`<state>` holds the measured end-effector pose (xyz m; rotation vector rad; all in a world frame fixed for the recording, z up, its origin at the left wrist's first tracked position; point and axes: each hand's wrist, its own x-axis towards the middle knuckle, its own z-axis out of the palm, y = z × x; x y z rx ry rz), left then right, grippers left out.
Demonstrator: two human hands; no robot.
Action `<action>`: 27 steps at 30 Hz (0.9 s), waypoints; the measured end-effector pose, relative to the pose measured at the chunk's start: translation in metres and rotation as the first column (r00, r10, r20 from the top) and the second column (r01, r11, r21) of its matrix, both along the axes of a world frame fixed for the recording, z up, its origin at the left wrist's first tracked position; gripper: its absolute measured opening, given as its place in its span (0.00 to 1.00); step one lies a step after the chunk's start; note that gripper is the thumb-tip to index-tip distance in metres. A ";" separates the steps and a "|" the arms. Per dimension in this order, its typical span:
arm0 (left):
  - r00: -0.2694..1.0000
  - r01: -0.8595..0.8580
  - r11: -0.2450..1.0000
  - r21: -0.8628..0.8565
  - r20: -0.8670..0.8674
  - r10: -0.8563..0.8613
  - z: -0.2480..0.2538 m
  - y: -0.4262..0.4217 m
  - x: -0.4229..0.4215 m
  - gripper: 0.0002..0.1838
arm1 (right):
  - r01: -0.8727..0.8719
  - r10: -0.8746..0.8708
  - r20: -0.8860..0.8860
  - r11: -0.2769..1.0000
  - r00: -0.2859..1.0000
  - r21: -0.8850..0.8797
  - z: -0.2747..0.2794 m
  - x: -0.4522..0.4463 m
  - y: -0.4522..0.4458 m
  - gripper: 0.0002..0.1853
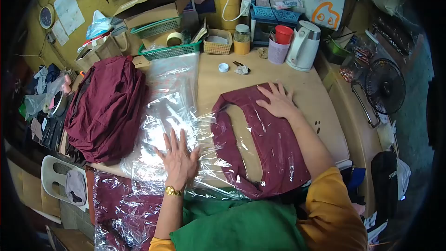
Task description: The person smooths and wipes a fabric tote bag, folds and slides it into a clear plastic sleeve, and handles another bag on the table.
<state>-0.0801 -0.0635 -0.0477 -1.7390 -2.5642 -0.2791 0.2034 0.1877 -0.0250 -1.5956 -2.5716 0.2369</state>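
A maroon cloth item (278, 142) with a wide loop like a strap lies flat on the table, inside or under clear plastic. My right hand (277, 102) rests on its far end, palm down, fingers spread. My left hand (180, 160) lies open on shiny clear plastic (162, 116), left of the loop, with a gold watch at the wrist. Neither hand grips anything. Beyond my left hand, a stack of clear plastic bags (179, 67) reaches toward the back. More maroon cloth (123, 204) in clear plastic sits at the near left edge.
A maroon cloth pile (109, 107) stands at the left. Along the back are a green basket (169, 51), a jar (242, 39), a purple cup (278, 51) and a white kettle (304, 46). Small cutters (241, 67) and a white lid (223, 68) lie nearer. A fan (384, 86) stands right.
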 end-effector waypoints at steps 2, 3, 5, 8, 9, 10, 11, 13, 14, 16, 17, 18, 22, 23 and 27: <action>0.994 -0.020 0.999 -0.027 0.111 0.023 -0.006 -0.005 -0.017 0.41 | 0.023 -0.024 -0.026 0.999 0.999 -0.045 -0.021 0.000 0.017 0.36; 0.991 -0.011 1.000 0.000 0.131 0.011 -0.013 -0.008 -0.025 0.40 | 0.051 -0.055 -0.039 0.994 0.998 -0.094 -0.026 0.001 0.023 0.36; 0.998 0.010 0.995 0.100 0.065 -0.017 -0.008 -0.016 -0.026 0.38 | -0.099 0.076 -0.152 0.983 0.985 -0.152 -0.033 0.016 0.049 0.34; 0.990 -0.115 0.894 0.434 0.119 0.069 0.000 -0.032 -0.030 0.41 | -0.240 0.115 -0.508 0.953 0.854 -0.187 0.004 0.048 0.035 0.33; 0.983 -0.161 0.895 0.416 0.153 0.106 0.009 -0.041 -0.029 0.43 | -0.192 0.102 -0.473 0.971 0.875 -0.144 0.021 0.060 0.017 0.33; 0.958 -0.178 0.901 0.395 0.279 0.067 0.013 -0.046 -0.032 0.44 | 0.049 -0.089 -0.377 0.992 0.922 -0.114 0.044 0.063 -0.027 0.34; 0.960 -0.179 0.906 0.384 0.270 0.075 0.011 -0.047 -0.032 0.46 | 0.175 -0.190 -0.321 0.982 0.928 -0.076 0.028 0.085 -0.041 0.36; 0.908 -0.215 0.929 0.303 0.413 0.075 0.002 -0.040 -0.032 0.46 | 0.328 -0.331 -0.073 0.944 0.941 -0.045 0.008 0.109 -0.082 0.39; 0.893 -0.221 0.951 0.215 0.438 0.108 0.009 -0.034 -0.026 0.46 | 0.324 -0.325 -0.066 0.946 0.944 -0.018 -0.001 0.109 -0.104 0.39; 0.886 -0.147 0.965 0.217 0.463 0.031 -0.008 -0.020 -0.024 0.42 | 0.281 -0.268 -0.128 0.954 0.955 0.100 -0.021 0.101 -0.133 0.35; 0.891 -0.060 0.950 0.306 0.445 -0.087 -0.031 -0.016 -0.033 0.39 | 0.254 -0.217 -0.199 0.949 0.956 0.187 -0.031 0.093 -0.140 0.31; 0.900 -0.071 0.943 0.325 0.428 -0.080 -0.023 -0.020 -0.037 0.31 | 0.190 -0.156 -0.191 0.966 0.969 0.174 -0.035 0.092 -0.134 0.31; 0.918 -0.231 0.726 0.648 0.393 -0.058 0.034 -0.094 -0.093 0.13 | -0.113 0.029 -0.585 0.988 0.811 -0.108 0.008 0.044 -0.114 0.17; 0.943 -0.238 0.656 0.716 0.331 -0.018 0.055 -0.134 -0.106 0.12 | -0.177 0.098 -0.676 0.983 0.730 -0.048 0.030 0.014 -0.123 0.14; 0.752 -0.617 0.357 0.702 0.391 0.532 0.126 -0.314 -0.103 0.13 | -0.498 0.258 -0.851 0.867 0.458 -0.006 0.097 -0.123 -0.193 0.14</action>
